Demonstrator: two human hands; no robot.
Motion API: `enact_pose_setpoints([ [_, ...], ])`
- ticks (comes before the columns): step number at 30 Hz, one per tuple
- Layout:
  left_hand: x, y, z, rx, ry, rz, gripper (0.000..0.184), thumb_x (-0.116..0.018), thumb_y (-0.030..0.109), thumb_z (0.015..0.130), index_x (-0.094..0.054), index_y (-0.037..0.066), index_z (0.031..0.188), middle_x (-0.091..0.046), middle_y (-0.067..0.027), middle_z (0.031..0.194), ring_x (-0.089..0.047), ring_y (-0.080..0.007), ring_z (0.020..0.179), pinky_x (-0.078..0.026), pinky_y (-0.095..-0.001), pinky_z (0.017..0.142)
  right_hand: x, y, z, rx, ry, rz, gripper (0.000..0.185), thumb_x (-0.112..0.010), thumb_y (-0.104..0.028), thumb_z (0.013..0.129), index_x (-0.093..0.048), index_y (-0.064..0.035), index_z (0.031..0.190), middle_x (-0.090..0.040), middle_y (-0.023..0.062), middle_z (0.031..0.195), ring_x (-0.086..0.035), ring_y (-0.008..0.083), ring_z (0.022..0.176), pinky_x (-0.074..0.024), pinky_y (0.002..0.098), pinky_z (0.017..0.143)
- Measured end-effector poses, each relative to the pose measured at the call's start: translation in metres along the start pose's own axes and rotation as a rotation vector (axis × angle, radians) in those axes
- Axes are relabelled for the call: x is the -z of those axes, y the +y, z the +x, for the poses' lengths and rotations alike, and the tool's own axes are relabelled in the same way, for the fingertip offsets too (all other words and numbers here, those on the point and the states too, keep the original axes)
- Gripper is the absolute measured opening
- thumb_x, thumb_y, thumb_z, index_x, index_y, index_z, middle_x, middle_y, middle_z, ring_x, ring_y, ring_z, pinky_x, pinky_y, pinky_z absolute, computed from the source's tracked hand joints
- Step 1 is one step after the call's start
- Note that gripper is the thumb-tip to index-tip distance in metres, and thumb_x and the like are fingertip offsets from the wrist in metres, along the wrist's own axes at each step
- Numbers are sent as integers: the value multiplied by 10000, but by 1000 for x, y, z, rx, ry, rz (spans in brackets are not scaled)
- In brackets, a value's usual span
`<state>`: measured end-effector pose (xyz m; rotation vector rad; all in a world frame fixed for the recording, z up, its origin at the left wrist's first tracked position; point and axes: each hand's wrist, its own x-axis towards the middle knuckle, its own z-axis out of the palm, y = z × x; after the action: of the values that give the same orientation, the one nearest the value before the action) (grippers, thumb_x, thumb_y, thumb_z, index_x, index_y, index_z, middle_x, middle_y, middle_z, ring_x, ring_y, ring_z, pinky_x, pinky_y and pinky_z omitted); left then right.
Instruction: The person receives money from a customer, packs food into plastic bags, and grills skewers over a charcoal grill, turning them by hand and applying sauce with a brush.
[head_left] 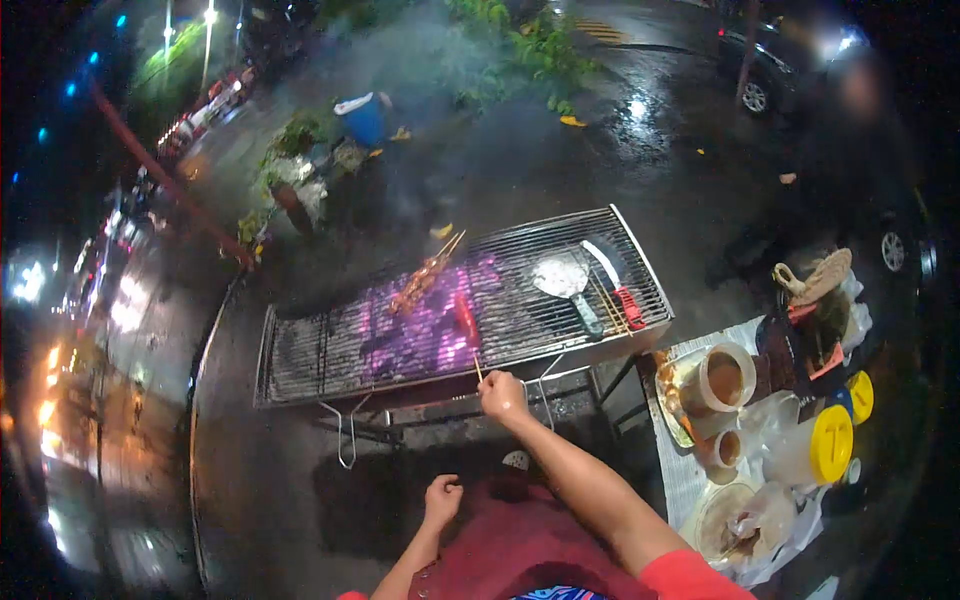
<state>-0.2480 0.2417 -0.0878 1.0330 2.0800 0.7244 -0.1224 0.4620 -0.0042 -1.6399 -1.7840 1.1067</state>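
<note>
My right hand is closed on the stick end of a skewer at the front edge of the grill. The red sausage on that skewer lies over glowing coals. Close to my apron, my left hand is held with its fingers curled and nothing visible in them. Farther back on the grate, skewered meat rests with its sticks pointing away. At the grill's right end lie a round fan-shaped paddle, a knife with a red handle and some thin sticks.
A side table at my right carries a tub of brown sauce, a smaller cup, a yellow-lidded jar and plastic bags. Wire handles hang off the grill's front. Behind are a blue bin and a person.
</note>
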Motion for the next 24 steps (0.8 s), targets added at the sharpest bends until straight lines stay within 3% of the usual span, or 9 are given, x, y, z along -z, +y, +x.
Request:
enact_pose_setpoints([
  [2, -13, -64, 2, -92, 120, 194, 288, -578, 77, 736, -590, -7, 1011, -635, -100, 731, -604, -143, 671, -476, -281, 633, 7, -6, -2, -8, -4, 17, 181, -598, -198, 772, -636, -21, 770, -624, 188, 743, -614, 339, 739, -471, 407, 683],
  [3, -14, -85, 1, 68, 62, 79, 293, -566, 58, 729, -591, -15, 1012, -637, -106, 735, -615, -166, 650, -478, -285, 592, 6, -7, -4, -14, 0, 16, 180, -595, -194, 774, -636, -18, 776, -624, 187, 740, -613, 339, 739, -469, 408, 680],
  [7, 18, -27, 0, 336, -42, -345, 248, -566, 26, 729, -588, -37, 968, -615, -98, 730, -572, -125, 589, -441, -243, 520, -1, -3, -4, 6, 5, 10, 185, -591, -191, 780, -637, -12, 794, -625, 185, 748, -614, 331, 739, -467, 399, 673],
  [12, 44, 47, 56, -167, -89, -227, 264, -626, 146, 774, -596, -23, 975, -602, -70, 747, -553, -107, 672, -453, -259, 570, 25, -15, -17, 56, -75, -146, 220, -603, -206, 783, -634, 1, 850, -639, 177, 824, -631, 280, 764, -476, 350, 686],
  [16, 35, 122, 97, -119, -197, -474, 283, -655, 206, 770, -605, -13, 942, -612, -62, 724, -561, -130, 631, -465, -283, 582, 46, -8, 6, 98, -44, -128, 205, -598, -176, 793, -626, -1, 898, -648, 148, 813, -628, 224, 787, -471, 324, 704],
  [17, 30, 136, 102, -82, -226, -512, 283, -660, 213, 767, -608, -11, 930, -614, -66, 714, -565, -138, 621, -466, -288, 583, 53, -8, 18, 133, -24, -79, 195, -595, -175, 791, -623, -6, 883, -641, 159, 830, -621, 268, 791, -472, 347, 707],
  [21, 11, 170, 114, -169, -133, -316, 277, -683, 242, 760, -628, -3, 877, -596, -53, 656, -538, -100, 599, -448, -262, 566, 77, -27, 105, 356, 36, -122, 180, -577, -136, 788, -604, -19, 922, -615, 153, 845, -605, 304, 786, -474, 362, 702],
  [22, 10, 177, 113, -193, -82, -305, 252, -661, 222, 760, -617, -4, 862, -608, -100, 663, -586, -178, 604, -458, -325, 570, 76, -31, 135, 438, 65, -168, 190, -571, -128, 788, -598, -28, 947, -605, 151, 861, -596, 309, 794, -473, 362, 704],
  [24, -5, 174, 118, -173, -36, -308, 219, -647, 208, 769, -624, 6, 849, -616, -114, 674, -594, -192, 601, -461, -336, 571, 75, -53, 187, 544, 79, -395, 282, -561, -48, 738, -589, -58, 1018, -594, 128, 1023, -579, 275, 893, -464, 360, 752],
])
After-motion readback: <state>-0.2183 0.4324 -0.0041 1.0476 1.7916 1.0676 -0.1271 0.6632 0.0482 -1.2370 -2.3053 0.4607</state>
